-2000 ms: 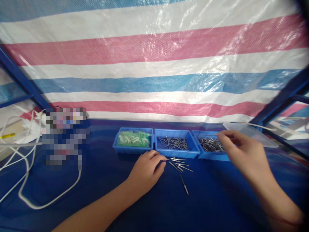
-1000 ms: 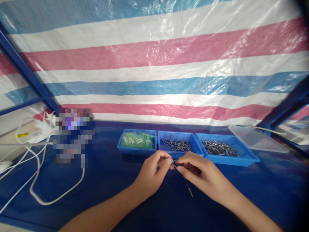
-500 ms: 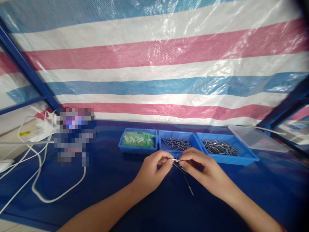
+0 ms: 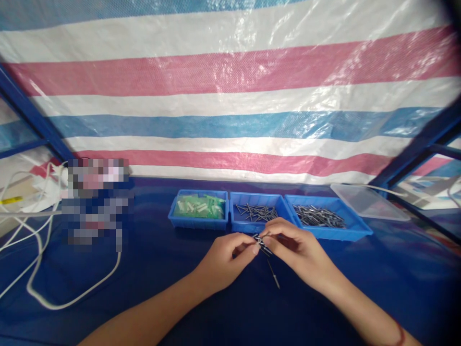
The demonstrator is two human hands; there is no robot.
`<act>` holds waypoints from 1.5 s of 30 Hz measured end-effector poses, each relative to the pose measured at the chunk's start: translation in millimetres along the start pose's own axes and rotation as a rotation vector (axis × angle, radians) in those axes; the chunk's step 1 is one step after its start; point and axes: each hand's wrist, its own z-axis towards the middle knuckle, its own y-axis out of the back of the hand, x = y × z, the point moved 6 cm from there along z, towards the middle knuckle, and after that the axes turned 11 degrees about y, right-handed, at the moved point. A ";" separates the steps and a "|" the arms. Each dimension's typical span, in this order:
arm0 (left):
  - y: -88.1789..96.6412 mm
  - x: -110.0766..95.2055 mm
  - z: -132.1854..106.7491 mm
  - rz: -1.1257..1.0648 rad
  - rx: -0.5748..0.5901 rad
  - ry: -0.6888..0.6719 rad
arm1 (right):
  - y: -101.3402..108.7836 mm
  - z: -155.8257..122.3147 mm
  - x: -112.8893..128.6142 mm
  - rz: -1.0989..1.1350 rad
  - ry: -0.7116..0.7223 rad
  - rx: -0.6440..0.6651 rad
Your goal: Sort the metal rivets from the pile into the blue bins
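Thumb and forefinger of my left hand are pinched together, apparently on a small metal pin that is mostly hidden. Close beside it, my right hand also pinches, with a thin metal piece at its fingertips that is too small to make out fully. Several metal pins lie on the table just below and between the fingertips. A single blind rivet, a thin stem with a thicker end, rests nearer to me. Behind the hands stands a blue bin with loose, headed metal pins.
A blue bin of green and white pieces stands left, and another blue bin of metal pins stands right. Behind it lies a clear plastic lid. White cables loop across the left side of the blue table. A striped sheet hangs behind.
The view has shifted a little, so the bins sit further left. My fingertips have drawn slightly apart from the silvery piece they held between them; both hands remain pinched.
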 end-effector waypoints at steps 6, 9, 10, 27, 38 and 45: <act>9.8 -5.9 -1.0 0.050 -0.166 -0.043 | -0.1 -0.6 -1.6 -0.098 0.046 0.029; 14.5 -9.4 -2.6 0.081 -0.238 -0.093 | -1.3 0.7 4.9 -0.231 0.139 0.073; 14.5 -9.8 -3.2 0.087 -0.238 -0.106 | -1.2 1.2 8.3 -0.271 0.175 0.091; -35.3 -17.8 -26.9 0.843 0.098 -0.409 | 120.7 -8.5 -34.8 -1.013 -0.050 -0.175; -22.0 -12.2 -15.4 0.799 0.049 -0.320 | 33.0 -0.1 14.9 -0.638 0.195 -0.038; -12.3 -5.9 -11.0 0.526 -0.025 -0.229 | 5.3 -3.1 17.4 -0.510 0.218 0.112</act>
